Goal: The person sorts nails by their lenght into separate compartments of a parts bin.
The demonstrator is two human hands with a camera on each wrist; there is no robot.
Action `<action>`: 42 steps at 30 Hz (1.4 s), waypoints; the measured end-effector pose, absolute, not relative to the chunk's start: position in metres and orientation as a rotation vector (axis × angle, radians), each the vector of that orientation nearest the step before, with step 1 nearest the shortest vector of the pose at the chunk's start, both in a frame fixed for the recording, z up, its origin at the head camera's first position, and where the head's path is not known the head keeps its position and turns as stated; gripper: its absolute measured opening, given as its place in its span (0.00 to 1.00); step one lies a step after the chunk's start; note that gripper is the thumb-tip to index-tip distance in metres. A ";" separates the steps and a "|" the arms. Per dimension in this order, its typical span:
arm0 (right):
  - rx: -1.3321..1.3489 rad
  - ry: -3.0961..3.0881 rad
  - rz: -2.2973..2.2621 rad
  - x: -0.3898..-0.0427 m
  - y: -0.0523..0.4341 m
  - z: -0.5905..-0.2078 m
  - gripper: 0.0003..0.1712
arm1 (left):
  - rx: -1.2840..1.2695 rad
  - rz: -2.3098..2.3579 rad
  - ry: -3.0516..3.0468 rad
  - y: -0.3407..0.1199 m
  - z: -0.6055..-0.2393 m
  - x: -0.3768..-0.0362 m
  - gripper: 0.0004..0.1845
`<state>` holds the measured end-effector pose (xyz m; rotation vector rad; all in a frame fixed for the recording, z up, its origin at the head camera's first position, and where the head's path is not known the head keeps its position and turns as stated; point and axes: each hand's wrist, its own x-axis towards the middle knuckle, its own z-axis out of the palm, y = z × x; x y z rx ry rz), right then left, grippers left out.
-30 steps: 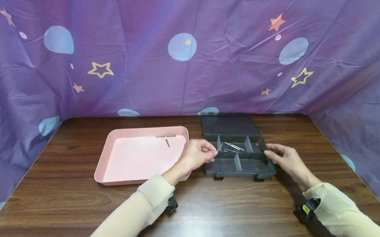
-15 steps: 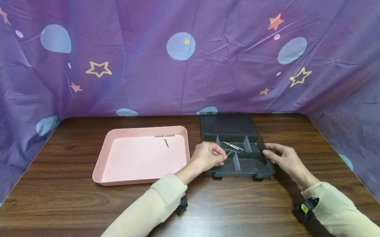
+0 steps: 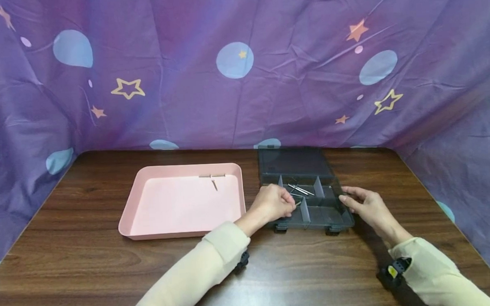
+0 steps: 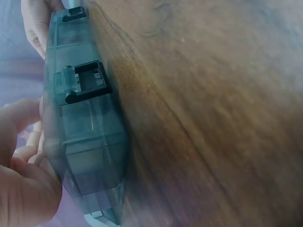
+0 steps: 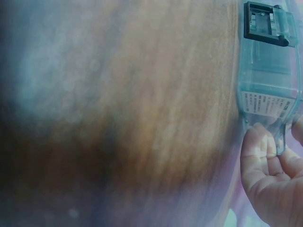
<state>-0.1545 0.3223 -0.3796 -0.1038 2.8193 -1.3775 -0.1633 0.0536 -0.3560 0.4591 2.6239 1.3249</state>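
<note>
A thin metal pin (image 3: 298,204) is being pinched between the curled fingertips of the left hand (image 3: 274,203), just over the front-left compartment of the dark divided organiser box (image 3: 318,216). The box is sitting open near the back right of the wooden table (image 3: 89,264), its lid lying flat toward the back edge. More pins (image 3: 301,189) are lying loose in the compartment behind. The right hand (image 3: 364,205) is gripping the box's right front corner, thumb and fingers closed on the wall, as the right wrist view confirms (image 5: 265,156).

The pin is slim and slick, so it is likely to slip from so light a pinch and drop into the wrong compartment or bounce over the low divider. If the right hand is easing its hold, the light box could slide on the smooth wood. A pink tray (image 3: 129,217) is lying just left of the box, holding a few small metal pieces (image 3: 213,178) by its far rim.
</note>
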 end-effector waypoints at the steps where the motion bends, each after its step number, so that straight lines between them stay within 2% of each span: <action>1: -0.105 2.818 -1.380 -0.154 0.322 -0.380 0.29 | 0.460 1.329 2.626 0.054 -0.356 -0.163 0.03; 30: -0.039 2.801 -1.354 -0.155 0.320 -0.378 0.30 | 0.422 1.230 2.748 0.060 -0.359 -0.162 0.02; 42: -0.064 2.805 -1.362 -0.153 0.320 -0.378 0.30 | 0.447 1.433 2.617 0.056 -0.362 -0.162 0.02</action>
